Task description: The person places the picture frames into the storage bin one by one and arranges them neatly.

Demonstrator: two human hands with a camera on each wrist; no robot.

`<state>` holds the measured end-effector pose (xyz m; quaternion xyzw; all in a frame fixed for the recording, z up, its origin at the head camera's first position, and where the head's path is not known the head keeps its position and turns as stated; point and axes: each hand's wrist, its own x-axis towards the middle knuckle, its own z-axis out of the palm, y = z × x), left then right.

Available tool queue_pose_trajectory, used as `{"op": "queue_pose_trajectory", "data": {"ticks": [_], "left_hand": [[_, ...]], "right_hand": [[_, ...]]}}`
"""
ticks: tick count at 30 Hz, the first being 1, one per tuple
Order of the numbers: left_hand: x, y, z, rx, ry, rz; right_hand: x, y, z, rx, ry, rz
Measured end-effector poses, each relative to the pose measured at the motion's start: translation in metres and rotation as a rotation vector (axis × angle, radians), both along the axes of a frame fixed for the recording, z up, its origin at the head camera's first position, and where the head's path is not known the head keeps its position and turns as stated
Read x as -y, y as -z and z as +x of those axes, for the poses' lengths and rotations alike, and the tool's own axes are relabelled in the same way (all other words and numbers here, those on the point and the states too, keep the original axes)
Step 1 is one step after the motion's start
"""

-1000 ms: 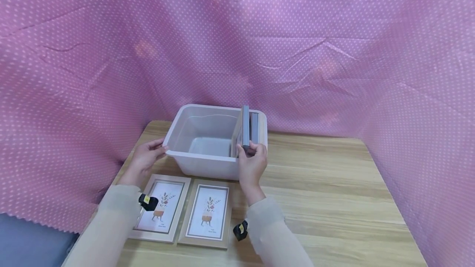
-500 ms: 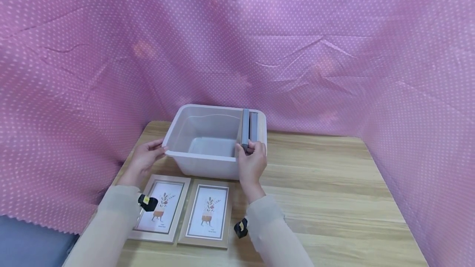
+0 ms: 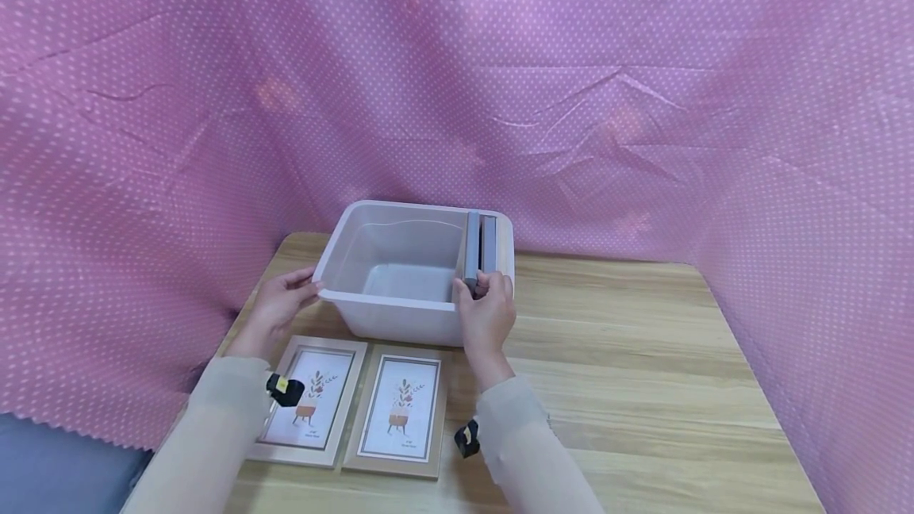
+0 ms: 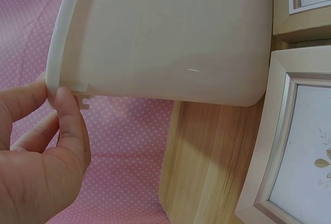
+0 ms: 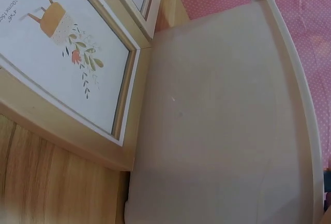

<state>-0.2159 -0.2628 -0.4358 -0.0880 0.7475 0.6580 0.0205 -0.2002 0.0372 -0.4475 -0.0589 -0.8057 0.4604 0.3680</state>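
A white plastic bin (image 3: 400, 321) stands on the wooden table. My left hand (image 3: 277, 306) pinches its rim at the left front corner; the left wrist view shows thumb and fingers on either side of that rim (image 4: 55, 53). With its fingertips, my right hand (image 3: 487, 319) grips the near end of a picture frame (image 3: 472, 248) standing on edge inside the bin. To the right of it, close alongside, another picture frame (image 3: 489, 243) stands on edge. In the right wrist view only a sliver of the right hand shows, and the bin's wall hides the held frame.
Two picture frames with a potted-plant print, a pale one (image 3: 312, 397) and a tan one (image 3: 395, 412), lie face up in front of the bin. Bare wooden table (image 3: 643, 371) extends to the right. Pink dotted cloth (image 3: 457, 86) hangs around the back and sides.
The picture frame in my right hand has sunk lower into the bin and now stands about level with the one beside it. My left hand stays at the rim.
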Motion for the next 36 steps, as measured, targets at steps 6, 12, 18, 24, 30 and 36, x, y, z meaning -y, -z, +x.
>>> {"op": "queue_pose_trajectory", "data": {"ticks": [6,12,18,24,30,36], "left_hand": [[0.001,-0.001,0.000,0.005,0.001,-0.015],[0.001,0.000,0.000,-0.011,-0.001,-0.007],[0.001,0.001,-0.001,-0.004,-0.003,0.001],[0.000,0.000,0.000,-0.008,-0.006,0.002],[0.000,-0.001,0.001,-0.009,-0.004,-0.005],[0.000,-0.002,0.001,-0.011,0.003,0.009]], "right_hand": [[-0.001,0.002,0.001,-0.028,0.020,0.059],[-0.004,0.008,0.000,-0.022,0.058,0.096],[-0.005,0.011,-0.001,-0.009,0.081,0.099],[-0.005,0.012,-0.001,-0.004,0.095,0.088],[-0.006,0.014,-0.003,0.032,0.117,0.089],[-0.007,0.016,-0.004,0.038,0.109,0.076]]}}
